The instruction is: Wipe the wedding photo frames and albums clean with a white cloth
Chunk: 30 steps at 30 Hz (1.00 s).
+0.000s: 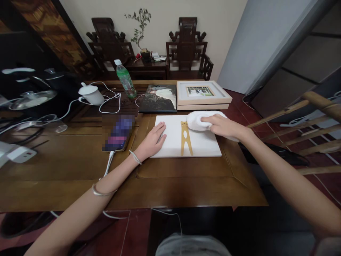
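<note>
A thin white panel (170, 137) lies flat on the wooden table, with a gold A-shaped piece (185, 137) at its middle. My left hand (153, 143) rests flat on the panel's left edge, fingers stretched out, holding nothing. On the panel's upper right, my right hand (217, 125) grips a bunched white cloth (196, 121), its fingers pressed into the top. The cloth reaches close to the upper end of the gold piece and covers part of the panel beneath.
Behind the panel are stacked wood-framed pictures (225, 99) and a dark picture (160, 97). To the left stand a green bottle (126, 81), a lidded white cup (92, 95) and a phone (118, 135) on a cable. A wooden chair (319, 106) is at the right.
</note>
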Tool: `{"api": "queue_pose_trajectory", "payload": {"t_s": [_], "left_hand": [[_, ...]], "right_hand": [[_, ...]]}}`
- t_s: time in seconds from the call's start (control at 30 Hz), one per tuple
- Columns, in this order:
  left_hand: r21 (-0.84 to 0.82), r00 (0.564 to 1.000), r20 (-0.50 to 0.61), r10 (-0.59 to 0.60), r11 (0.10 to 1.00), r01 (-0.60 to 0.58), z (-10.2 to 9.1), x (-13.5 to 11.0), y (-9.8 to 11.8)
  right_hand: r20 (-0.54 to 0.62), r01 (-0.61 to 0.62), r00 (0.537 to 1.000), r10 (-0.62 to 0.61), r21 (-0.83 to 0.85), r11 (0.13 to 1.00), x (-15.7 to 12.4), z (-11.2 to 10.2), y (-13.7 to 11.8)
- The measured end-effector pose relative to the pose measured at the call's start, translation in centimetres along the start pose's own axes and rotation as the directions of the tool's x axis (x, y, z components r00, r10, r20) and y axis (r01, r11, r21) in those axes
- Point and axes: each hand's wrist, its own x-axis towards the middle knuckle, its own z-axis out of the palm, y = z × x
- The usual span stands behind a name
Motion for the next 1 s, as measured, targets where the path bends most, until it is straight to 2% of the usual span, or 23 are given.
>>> {"api": "queue_pose_trajectory", "payload": {"t_s": [0.13,0.23,0.33,0.43,0.57,0.7,0.83,1.0], "left_hand": [[0.001,1.0,0.004,-0.002,1.0,0.002,-0.1,0.0,0.1],[0.002,1.0,0.007,0.002,1.0,-0.002,-0.1,0.0,0.1],[0.001,1.0,0.006,0.002,1.0,-0.002,-0.1,0.0,0.1],[0.003,1.0,0.005,-0.002,1.0,0.002,-0.1,0.0,0.1],[0.009,1.0,0.003,-0.006,1.0,0.006,0.1,-0.1,0.1],[0.021,1.0,-0.001,-0.002,1.0,0.002,0.2,0.0,0.0],[0.021,1.0,0.006,-0.008,1.0,0.008,0.2,0.0,0.0],[0.011,1.0,0.002,0.001,1.0,-0.001,0.1,0.0,-0.1]], "right_hand": [[-0.048,-0.057,0.997,0.059,0.031,0.998,3.0,-0.4,1.9],[-0.029,-0.046,0.999,0.046,0.005,0.999,2.9,-0.3,1.7],[-0.002,-0.044,0.999,0.044,-0.039,0.998,0.5,0.3,0.1],[0.021,-0.039,0.999,0.04,-0.04,0.998,-3.4,1.2,-2.3],[0.079,0.061,0.995,-0.062,0.014,0.998,-8.8,2.1,-5.7],[0.143,0.119,0.982,-0.123,0.039,0.992,-11.3,1.9,-7.5],[0.128,0.103,0.986,-0.105,0.02,0.994,-9.8,1.3,-6.5],[0.025,0.006,1.0,-0.005,-0.05,0.999,-3.9,1.3,-3.1]]}}
